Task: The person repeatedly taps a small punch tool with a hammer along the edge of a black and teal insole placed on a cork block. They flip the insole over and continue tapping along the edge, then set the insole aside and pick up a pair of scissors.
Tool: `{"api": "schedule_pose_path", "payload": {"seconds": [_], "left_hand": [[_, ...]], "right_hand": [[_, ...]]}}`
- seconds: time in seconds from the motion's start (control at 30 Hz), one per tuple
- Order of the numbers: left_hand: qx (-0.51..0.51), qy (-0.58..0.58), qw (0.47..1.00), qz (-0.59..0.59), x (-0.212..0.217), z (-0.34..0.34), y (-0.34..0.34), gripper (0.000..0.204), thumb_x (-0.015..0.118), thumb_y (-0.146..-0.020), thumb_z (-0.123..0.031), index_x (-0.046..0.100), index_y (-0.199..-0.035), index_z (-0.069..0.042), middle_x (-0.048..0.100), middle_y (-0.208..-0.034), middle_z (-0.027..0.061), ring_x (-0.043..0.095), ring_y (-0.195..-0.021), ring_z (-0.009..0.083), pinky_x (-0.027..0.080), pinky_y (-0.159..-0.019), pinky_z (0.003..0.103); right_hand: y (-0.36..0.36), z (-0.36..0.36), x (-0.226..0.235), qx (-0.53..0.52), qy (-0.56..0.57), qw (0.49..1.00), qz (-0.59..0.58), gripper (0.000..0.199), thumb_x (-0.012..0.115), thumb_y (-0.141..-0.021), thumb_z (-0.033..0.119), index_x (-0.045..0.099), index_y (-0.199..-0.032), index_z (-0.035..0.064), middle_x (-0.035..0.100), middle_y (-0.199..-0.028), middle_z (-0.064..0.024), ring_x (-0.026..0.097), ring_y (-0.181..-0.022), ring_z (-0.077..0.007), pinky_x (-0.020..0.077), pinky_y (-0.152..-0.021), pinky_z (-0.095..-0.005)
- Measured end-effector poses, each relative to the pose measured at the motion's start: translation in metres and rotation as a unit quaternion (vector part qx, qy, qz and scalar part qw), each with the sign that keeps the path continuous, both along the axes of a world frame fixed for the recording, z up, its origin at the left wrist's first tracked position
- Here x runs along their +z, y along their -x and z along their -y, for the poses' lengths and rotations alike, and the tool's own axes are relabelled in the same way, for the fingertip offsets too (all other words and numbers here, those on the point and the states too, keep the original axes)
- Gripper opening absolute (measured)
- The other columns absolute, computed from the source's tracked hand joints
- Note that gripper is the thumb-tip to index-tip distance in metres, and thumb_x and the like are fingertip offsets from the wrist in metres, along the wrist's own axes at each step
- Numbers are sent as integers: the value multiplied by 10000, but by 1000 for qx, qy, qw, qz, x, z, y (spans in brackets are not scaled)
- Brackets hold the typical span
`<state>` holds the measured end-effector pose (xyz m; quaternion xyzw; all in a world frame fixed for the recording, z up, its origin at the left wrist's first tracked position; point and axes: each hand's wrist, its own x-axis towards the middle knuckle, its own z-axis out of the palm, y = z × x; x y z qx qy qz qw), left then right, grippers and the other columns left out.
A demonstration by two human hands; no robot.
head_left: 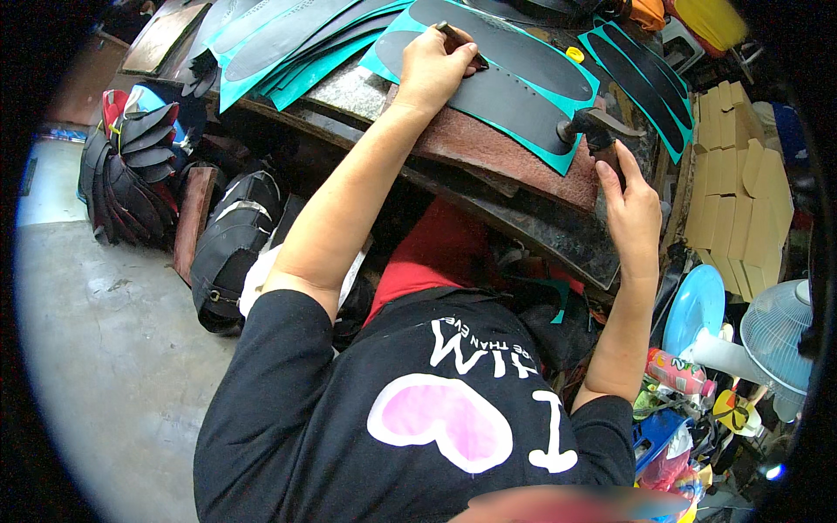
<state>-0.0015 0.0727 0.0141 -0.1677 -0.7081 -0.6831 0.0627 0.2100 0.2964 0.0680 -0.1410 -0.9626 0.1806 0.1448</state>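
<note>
Two hands work: left (pixel 432 65) fingers pinch a punch (pixel 462 42); right (pixel 629 205) grasp a hammer (pixel 597 131).

A matt black, rubbery-looking sole sheet (pixel 514 100) backed in teal is lying on a rough, rusty-brown pad (pixel 514 161). At 12 o'clock a slim dark tool (pixel 460 39) is pinched by the left hand (pixel 433 65). A dull dark metal hammer (pixel 597 131) sits at 2 o'clock, plain cardboard pieces (pixel 732 187) at 3, smooth grey concrete floor (pixel 105 340) at 8.

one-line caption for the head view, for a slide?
Left hand holds a punch on a black sole piece on teal sheet; right hand grips a hammer.
</note>
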Motion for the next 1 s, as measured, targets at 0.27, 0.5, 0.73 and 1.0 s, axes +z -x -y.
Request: {"api": "schedule_pose_path", "payload": {"seconds": [0.27,0.5,0.73,1.0], "left_hand": [[24,79,995,-58,5,-2,-5,124,695,-859,-123,679,-909,-10,717,-784,103,701,-682,164,554,-669,291],[59,275,906,-316,16,-18,-18,171,678,-866,-175,601,-955,-50,671,-789,176,664,-775,386,537,-670,445],[17,-31,999,12,3,-13,-2,156,658,-890,-108,615,-965,23,705,-770,139,719,-686,206,578,-607,309],[19,171,969,-176,6,-12,-2,163,698,-857,-155,652,-930,-17,712,-796,147,720,-722,244,566,-674,344]], "right_hand": [[15,4,38,72,90,988,-106,434,649,-923,358,631,-1239,62,678,-1138,-194,673,-1044,-312,504,-887,-363],[53,47,69,187,60,905,-378,380,677,-921,240,620,-1256,73,717,-988,-165,704,-816,-292,530,-695,-380],[49,15,18,68,55,983,-161,407,639,-926,377,632,-1239,117,693,-1009,-200,674,-924,-376,530,-782,-400],[24,25,74,140,109,932,-317,367,657,-940,185,611,-1278,50,674,-929,-79,593,-762,-95,479,-675,-246]]}}
